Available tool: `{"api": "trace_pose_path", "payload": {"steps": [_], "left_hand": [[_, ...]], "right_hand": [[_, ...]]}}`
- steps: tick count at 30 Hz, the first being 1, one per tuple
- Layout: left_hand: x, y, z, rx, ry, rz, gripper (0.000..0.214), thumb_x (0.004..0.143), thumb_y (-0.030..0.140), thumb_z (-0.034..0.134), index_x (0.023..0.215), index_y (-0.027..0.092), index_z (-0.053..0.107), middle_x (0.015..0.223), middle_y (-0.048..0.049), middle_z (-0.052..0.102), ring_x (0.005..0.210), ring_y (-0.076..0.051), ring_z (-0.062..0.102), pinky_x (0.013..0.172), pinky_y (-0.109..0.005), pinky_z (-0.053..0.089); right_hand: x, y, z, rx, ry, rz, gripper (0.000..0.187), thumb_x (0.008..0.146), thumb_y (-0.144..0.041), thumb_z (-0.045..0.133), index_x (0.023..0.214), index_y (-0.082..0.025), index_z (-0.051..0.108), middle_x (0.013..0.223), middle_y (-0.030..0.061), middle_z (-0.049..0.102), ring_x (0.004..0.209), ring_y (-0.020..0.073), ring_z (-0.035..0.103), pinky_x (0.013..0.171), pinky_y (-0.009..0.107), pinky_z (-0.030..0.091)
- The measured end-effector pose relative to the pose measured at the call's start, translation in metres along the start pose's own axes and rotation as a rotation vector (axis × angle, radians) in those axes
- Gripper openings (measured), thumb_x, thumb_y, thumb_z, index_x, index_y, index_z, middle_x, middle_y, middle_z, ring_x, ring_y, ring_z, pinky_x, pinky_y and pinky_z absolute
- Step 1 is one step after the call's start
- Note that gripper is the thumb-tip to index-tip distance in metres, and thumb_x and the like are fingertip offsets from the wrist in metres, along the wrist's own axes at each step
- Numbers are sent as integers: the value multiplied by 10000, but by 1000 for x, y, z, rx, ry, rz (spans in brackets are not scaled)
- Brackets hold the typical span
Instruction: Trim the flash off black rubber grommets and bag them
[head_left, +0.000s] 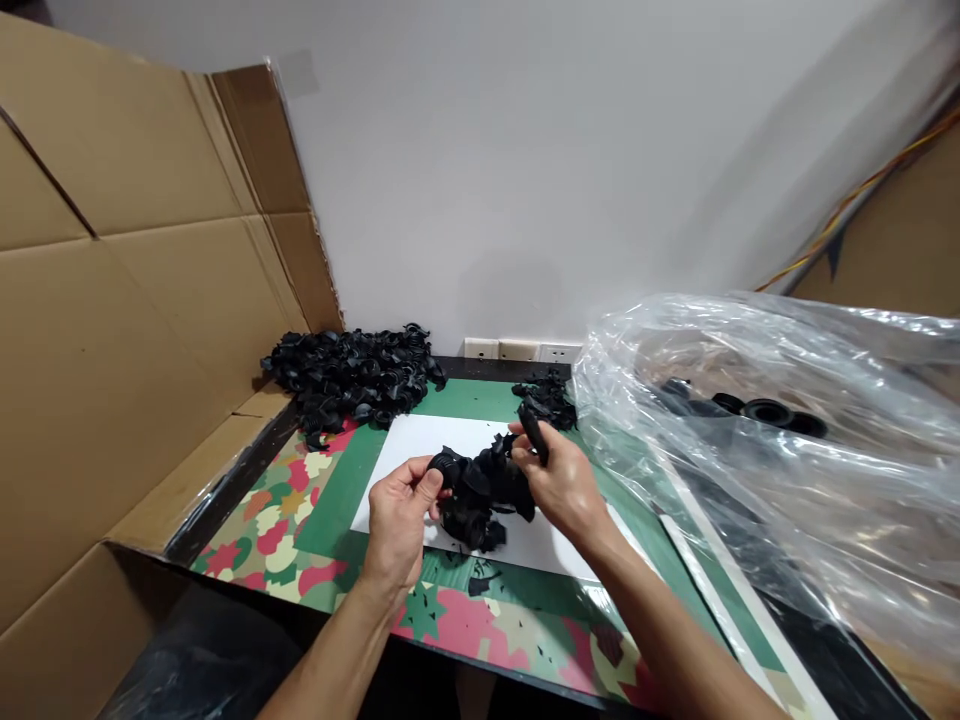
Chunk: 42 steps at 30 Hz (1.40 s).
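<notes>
My left hand (397,520) pinches a round black rubber part (448,466) at the left end of a joined cluster of black rubber parts (480,495). My right hand (559,480) is closed on a black strip of rubber (534,432) rising from the same cluster. Both hands hold the cluster just above a white sheet (420,445) lying on a green mat (337,490). Small black scraps (480,580) lie below the hands.
A big heap of black rubber pieces (352,375) sits at the back left, a smaller heap (551,395) behind my right hand. A clear plastic bag (787,450) holding black round parts (765,410) fills the right. Cardboard sheets (127,300) stand on the left. Camouflage-pattern cover (277,520) lies beneath.
</notes>
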<state>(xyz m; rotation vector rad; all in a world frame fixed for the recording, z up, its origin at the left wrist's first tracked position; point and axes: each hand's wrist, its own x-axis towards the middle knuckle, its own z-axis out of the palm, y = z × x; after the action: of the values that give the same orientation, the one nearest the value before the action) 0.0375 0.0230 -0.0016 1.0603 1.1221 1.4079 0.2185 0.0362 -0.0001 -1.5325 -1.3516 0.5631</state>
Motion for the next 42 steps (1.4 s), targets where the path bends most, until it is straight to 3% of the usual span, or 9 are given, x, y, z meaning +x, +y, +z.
{"api": "trace_pose_path", "payload": {"steps": [4,8,15,19,22,26,34,38,42], "left_hand": [[-6,0,1,-68,-24,-73,348,590,419,806,752,126,711,571,-1,602,434,-56,409,426,-201,316],[-14,6,7,-73,-29,-57,332,562,386,834,728,127,710,601,-7,604,492,-76,460,431,-192,330],[-19,8,11,44,-131,-41,254,620,351,796,646,131,672,575,19,527,515,-88,423,473,-212,334],[-17,8,9,210,-160,77,213,713,301,708,595,142,630,653,-5,537,612,-128,470,560,-240,373],[-16,11,7,357,-193,281,190,780,278,644,634,156,639,731,-25,561,680,-152,508,606,-251,392],[-14,14,5,420,-270,456,211,842,309,594,691,166,634,766,-42,576,722,-168,536,641,-261,415],[-14,13,5,408,-286,558,206,860,273,588,683,168,591,757,-43,562,711,-163,533,638,-258,421],[-28,11,1,418,-424,592,142,855,248,590,737,172,571,809,-57,574,749,-175,550,666,-274,441],[-26,5,-4,415,-292,552,190,860,263,592,695,169,577,760,-37,546,706,-155,530,625,-258,423]], "right_hand": [[-31,-14,7,271,-9,4,202,751,-340,573,839,-186,669,793,54,685,714,217,610,658,328,465],[-51,-28,19,372,-21,-75,131,783,-306,600,800,-198,671,766,46,665,676,189,595,624,302,465],[-52,-21,34,230,134,-440,145,836,-147,491,758,-205,599,691,25,630,603,146,592,550,247,458],[-50,-18,31,39,115,-572,160,836,-143,463,701,-212,515,634,5,577,529,128,539,489,224,407],[-47,-22,27,38,41,-511,159,836,-166,447,688,-219,471,611,-10,543,505,122,498,475,221,381],[-44,-28,25,129,-57,-305,143,829,-225,439,687,-220,454,570,-33,490,490,123,445,473,226,364],[-34,-31,36,97,3,-120,125,762,-323,418,671,-238,421,575,-7,514,513,166,468,519,278,381],[0,-20,19,19,196,94,174,747,-400,393,650,-257,376,543,10,481,509,198,447,513,315,353],[20,-13,-2,25,153,76,277,784,-476,392,672,-233,465,611,30,553,572,206,503,555,312,378]]}}
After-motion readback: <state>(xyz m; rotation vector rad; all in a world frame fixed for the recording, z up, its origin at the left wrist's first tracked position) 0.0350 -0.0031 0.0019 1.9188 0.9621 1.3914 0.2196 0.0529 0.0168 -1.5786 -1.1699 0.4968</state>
